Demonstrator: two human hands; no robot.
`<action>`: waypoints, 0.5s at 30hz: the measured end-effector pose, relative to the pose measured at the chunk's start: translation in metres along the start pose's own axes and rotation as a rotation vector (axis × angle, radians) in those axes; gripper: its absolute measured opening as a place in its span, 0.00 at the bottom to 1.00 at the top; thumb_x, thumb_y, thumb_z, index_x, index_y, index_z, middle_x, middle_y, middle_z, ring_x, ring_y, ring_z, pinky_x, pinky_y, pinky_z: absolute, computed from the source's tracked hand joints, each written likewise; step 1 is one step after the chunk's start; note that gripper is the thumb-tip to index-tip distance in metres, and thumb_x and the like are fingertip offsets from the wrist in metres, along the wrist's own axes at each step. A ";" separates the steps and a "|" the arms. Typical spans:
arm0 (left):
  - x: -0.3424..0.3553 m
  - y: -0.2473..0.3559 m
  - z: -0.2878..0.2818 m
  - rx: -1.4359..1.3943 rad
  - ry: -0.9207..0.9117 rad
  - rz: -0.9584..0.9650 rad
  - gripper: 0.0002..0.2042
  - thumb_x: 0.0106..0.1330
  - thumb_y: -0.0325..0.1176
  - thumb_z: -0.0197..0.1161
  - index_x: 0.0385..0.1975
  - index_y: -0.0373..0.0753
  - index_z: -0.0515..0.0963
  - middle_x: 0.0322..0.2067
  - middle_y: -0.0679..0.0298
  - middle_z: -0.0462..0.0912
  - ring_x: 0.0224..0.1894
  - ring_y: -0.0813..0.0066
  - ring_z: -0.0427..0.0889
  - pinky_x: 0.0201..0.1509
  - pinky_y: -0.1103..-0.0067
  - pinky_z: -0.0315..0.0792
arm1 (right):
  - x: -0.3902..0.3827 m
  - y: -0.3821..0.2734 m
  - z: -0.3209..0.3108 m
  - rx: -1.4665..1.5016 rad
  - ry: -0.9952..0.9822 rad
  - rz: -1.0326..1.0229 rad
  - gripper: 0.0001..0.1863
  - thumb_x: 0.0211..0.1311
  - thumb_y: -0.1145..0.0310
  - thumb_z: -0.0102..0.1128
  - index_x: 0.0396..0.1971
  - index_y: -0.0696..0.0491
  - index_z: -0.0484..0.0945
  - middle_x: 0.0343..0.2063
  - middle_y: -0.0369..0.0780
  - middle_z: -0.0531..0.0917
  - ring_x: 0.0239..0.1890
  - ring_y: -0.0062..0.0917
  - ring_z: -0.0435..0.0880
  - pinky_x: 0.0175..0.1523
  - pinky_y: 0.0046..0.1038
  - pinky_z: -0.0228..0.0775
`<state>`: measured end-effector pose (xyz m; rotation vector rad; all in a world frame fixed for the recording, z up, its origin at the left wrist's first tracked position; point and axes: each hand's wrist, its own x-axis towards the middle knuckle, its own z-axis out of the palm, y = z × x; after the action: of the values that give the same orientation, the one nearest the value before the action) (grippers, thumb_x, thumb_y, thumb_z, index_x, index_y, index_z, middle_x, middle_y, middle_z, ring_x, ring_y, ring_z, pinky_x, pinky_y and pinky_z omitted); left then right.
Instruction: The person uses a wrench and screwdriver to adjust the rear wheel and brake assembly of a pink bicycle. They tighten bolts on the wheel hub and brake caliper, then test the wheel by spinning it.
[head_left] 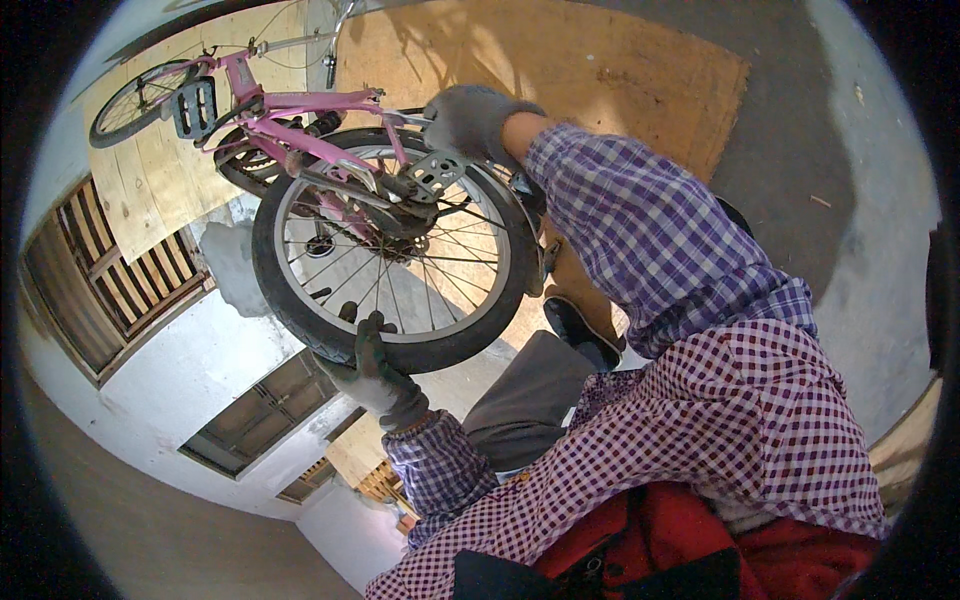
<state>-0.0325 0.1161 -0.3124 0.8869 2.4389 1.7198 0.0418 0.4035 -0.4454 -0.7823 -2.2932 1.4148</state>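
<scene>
A pink bicycle (315,147) is tilted in front of me, its rear wheel (400,352) towards me and its smaller-looking front wheel (110,128) far left. My left hand (375,375), in a grey glove with dark fingers, grips the near rim and tyre of the rear wheel; some fingertips show between the spokes. My right hand (470,122), also gloved, is closed at the end of a silver tube behind the pink frame; its fingers and the exact part gripped are hidden. Beside it sits a silver perforated plate (436,178). A black pedal (195,108) sticks out left.
Plywood sheets (640,75) lie beyond the bicycle on a grey floor (800,200). At left, a whitish wall (150,400) has slatted wooden openings (125,250). A dark shoe (580,335) and my grey trouser leg (530,400) are close below the wheel.
</scene>
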 end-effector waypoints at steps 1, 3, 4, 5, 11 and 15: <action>0.000 0.004 0.002 -0.016 -0.004 -0.013 0.36 0.57 0.23 0.67 0.68 0.31 0.63 0.51 0.44 0.80 0.38 0.61 0.88 0.35 0.75 0.83 | -0.004 0.005 0.005 0.090 0.046 0.071 0.19 0.62 0.59 0.56 0.45 0.54 0.86 0.45 0.53 0.87 0.47 0.50 0.87 0.55 0.43 0.76; -0.002 0.012 0.009 0.027 -0.016 -0.016 0.35 0.57 0.22 0.67 0.68 0.30 0.63 0.51 0.44 0.80 0.38 0.61 0.87 0.36 0.75 0.82 | -0.007 0.017 0.011 0.133 -0.002 0.148 0.19 0.62 0.60 0.56 0.44 0.56 0.86 0.45 0.54 0.87 0.48 0.50 0.87 0.56 0.44 0.76; -0.003 0.015 0.014 0.035 -0.040 -0.007 0.35 0.57 0.22 0.66 0.67 0.30 0.63 0.51 0.44 0.80 0.38 0.61 0.87 0.37 0.75 0.82 | -0.007 0.022 0.015 0.155 -0.026 0.187 0.19 0.62 0.60 0.56 0.43 0.57 0.86 0.46 0.55 0.87 0.48 0.49 0.87 0.56 0.44 0.76; -0.005 0.017 0.018 0.035 -0.012 -0.020 0.35 0.56 0.22 0.66 0.67 0.30 0.63 0.51 0.44 0.80 0.38 0.62 0.87 0.38 0.75 0.82 | -0.008 0.028 0.019 0.048 -0.014 0.145 0.16 0.60 0.64 0.59 0.41 0.59 0.87 0.43 0.58 0.87 0.46 0.47 0.89 0.54 0.42 0.79; -0.012 0.025 0.024 0.016 -0.027 -0.008 0.35 0.56 0.20 0.66 0.67 0.30 0.64 0.51 0.44 0.80 0.38 0.63 0.86 0.40 0.74 0.81 | -0.001 0.039 0.047 -0.462 -0.052 -0.243 0.11 0.60 0.71 0.61 0.38 0.57 0.89 0.40 0.52 0.89 0.41 0.47 0.90 0.47 0.43 0.83; -0.016 0.028 0.007 -0.006 -0.029 0.019 0.35 0.56 0.21 0.67 0.68 0.30 0.64 0.51 0.44 0.80 0.38 0.62 0.86 0.40 0.74 0.81 | -0.006 0.024 0.049 -0.322 -0.001 -0.057 0.13 0.62 0.67 0.61 0.39 0.58 0.89 0.41 0.51 0.89 0.41 0.46 0.90 0.47 0.43 0.83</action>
<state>-0.0045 0.1209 -0.2954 0.9303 2.4131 1.7069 0.0262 0.3734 -0.4891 -0.7964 -2.5582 1.0340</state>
